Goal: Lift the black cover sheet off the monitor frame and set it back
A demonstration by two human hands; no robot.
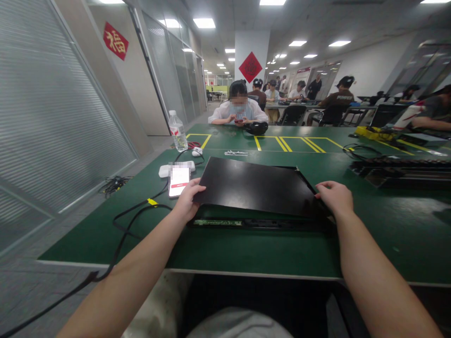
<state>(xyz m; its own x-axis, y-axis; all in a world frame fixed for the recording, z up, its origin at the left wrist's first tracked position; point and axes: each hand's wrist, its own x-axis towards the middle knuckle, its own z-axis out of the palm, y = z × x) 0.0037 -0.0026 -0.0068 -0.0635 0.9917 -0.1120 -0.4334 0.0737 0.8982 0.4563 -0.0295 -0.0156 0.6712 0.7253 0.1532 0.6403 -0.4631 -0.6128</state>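
A green worktop (246,253) marked with yellow tape lines fills the middle of a busy open workroom. On its near part a wide black panel (253,185) is held tilted, its near edge raised off a flat black base (260,224), in which a strip of circuit board shows along the front. The person's left hand (188,199) grasps the panel's near-left corner, thumb on top and fingers tucked beneath. The right hand (334,197) clasps the near-right corner, fingers curled over the edge. Across the worktop, at its far side, a seated person (237,110) bends over something small. A black cable (130,216) loops along the left side and off the near edge. A clear water bottle (177,131) stands far left. A lit phone (179,181) lies just left of the panel, and a white mouse (197,151) sits beyond it.
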